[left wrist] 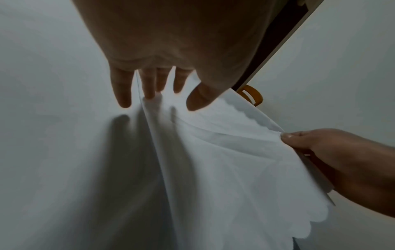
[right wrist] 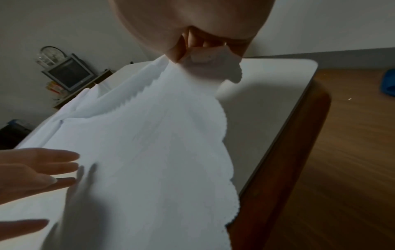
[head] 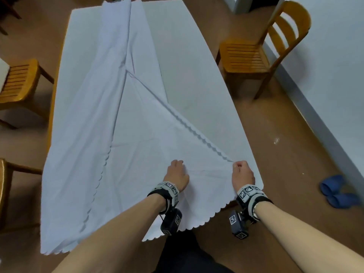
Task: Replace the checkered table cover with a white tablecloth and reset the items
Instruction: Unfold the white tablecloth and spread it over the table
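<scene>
Spreading is under way: the white tablecloth (head: pixel 126 154) lies half-unfolded. The right hand (head: pixel 242 175) pinches its scalloped edge near the surface's (head: pixel 206 91) near right corner; the left hand (head: pixel 176 174) rests on it, fingers (left wrist: pixel 123 91) spread. Next, I judge, that edge must be drawn out to the right edge.

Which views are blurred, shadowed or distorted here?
Head view: even light, fairly sharp, wide-angle bending of the table edges. Left wrist view: dim; the left hand casts finger shadows on the tablecloth. Right wrist view: soft, smeared cloth folds; the right hand is close and out of focus.
</scene>
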### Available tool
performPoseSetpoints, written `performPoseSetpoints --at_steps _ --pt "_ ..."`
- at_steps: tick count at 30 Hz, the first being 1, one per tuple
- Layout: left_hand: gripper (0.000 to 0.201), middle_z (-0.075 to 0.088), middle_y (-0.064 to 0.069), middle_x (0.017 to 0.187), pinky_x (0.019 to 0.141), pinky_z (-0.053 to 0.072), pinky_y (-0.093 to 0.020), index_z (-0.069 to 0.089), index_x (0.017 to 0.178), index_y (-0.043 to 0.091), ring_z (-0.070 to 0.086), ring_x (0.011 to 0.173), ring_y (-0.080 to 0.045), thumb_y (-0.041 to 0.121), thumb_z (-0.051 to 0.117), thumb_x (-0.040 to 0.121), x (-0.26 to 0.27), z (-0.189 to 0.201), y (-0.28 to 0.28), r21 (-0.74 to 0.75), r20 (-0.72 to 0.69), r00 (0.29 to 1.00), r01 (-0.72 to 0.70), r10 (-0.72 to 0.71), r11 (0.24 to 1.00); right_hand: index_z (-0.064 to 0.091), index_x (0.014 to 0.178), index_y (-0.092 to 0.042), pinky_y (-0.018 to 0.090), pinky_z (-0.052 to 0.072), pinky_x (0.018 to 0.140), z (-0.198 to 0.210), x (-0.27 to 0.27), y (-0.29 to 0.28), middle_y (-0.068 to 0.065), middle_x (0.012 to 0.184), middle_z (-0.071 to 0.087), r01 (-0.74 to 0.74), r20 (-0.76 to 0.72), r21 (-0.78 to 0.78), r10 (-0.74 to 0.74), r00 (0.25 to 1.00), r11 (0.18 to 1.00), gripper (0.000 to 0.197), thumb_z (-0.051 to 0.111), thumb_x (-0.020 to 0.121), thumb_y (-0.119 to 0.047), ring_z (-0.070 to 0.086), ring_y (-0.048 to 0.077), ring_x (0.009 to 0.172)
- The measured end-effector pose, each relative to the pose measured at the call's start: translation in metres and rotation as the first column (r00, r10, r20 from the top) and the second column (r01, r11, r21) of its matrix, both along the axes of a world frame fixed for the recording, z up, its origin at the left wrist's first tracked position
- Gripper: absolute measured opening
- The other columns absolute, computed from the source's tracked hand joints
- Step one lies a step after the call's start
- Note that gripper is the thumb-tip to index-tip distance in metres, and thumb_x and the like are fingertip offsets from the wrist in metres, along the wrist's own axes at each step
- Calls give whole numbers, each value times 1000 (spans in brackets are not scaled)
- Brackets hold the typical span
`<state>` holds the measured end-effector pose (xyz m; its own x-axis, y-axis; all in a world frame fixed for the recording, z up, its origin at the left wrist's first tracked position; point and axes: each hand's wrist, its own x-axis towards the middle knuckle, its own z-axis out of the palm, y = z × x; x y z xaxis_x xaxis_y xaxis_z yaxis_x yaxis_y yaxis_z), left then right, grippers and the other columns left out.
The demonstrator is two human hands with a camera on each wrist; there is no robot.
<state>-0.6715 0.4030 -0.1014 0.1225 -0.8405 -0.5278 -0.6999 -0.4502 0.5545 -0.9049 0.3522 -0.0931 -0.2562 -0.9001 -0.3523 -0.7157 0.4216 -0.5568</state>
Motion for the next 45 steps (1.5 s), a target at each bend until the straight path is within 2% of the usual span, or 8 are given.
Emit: performPoseSetpoints --at_steps 6,13,17,20,23,28,36,45 --pt "76 -6 -12 163 118 19 -44 6 155 7 3 150 -27 17 50 94 -42 -7 -29 35 17 967 -254 253 967 56 94 -16 36 45 78 -7 -56 -38 5 90 58 32 -40 39 -30 999 999 12 48 102 -19 55 30 91" --pt "57 20 -15 153 103 39 -53 32 141 3 21 139 -34 19 49 89 -59 -16 -47 120 235 932 -309 276 943 63 88 -15 36 47 79 -31 -125 -60 5 88 64 -41 -63 140 50 997 989 19 47 97 -19 57 31 89" --pt "40 30 -13 142 99 40 -50 42 125 5 28 132 -35 14 49 87 -94 -14 -33 134 312 893 -380 325 915 62 82 -18 30 42 62 -43 -159 -67 2 82 65 -222 -52 202 236 970 954 20 46 95 -20 56 23 76" --pt "37 31 -16 138 100 39 -47 44 123 5 30 133 -38 13 51 88 -142 -13 -10 129 311 902 -353 300 927 63 83 -21 28 41 60 -47 -178 -71 -2 81 64 -331 -10 235 343 939 914 20 47 95 -22 56 20 74" --pt "58 7 -10 161 111 33 -50 30 147 14 9 148 -30 19 50 92 -193 -13 16 183 278 938 -265 208 947 63 83 -17 25 37 54 -47 -192 -73 1 79 62 -371 26 235 376 926 898 22 44 95 -21 52 19 66" --pt "70 -10 -8 164 118 24 -49 13 155 19 -6 151 -33 21 47 93 -234 -15 42 249 265 963 -108 40 962 64 83 -19 25 41 54 -58 -218 -58 2 82 66 -378 87 269 369 925 886 22 46 94 -19 60 21 73" --pt "43 34 -7 144 98 43 -45 45 135 17 39 127 -31 25 46 92 -233 -1 32 198 382 923 -121 37 973 67 89 -19 29 49 65 -55 -240 -46 1 92 70 -439 112 335 428 897 833 21 47 95 -20 64 20 81" --pt "45 45 -10 139 99 42 -44 45 138 15 44 125 -30 27 41 94 -231 21 -20 120 330 943 -85 41 989 66 97 -20 31 51 80 0 -251 -103 -2 98 68 -452 25 218 458 888 865 17 51 92 -15 64 21 92"
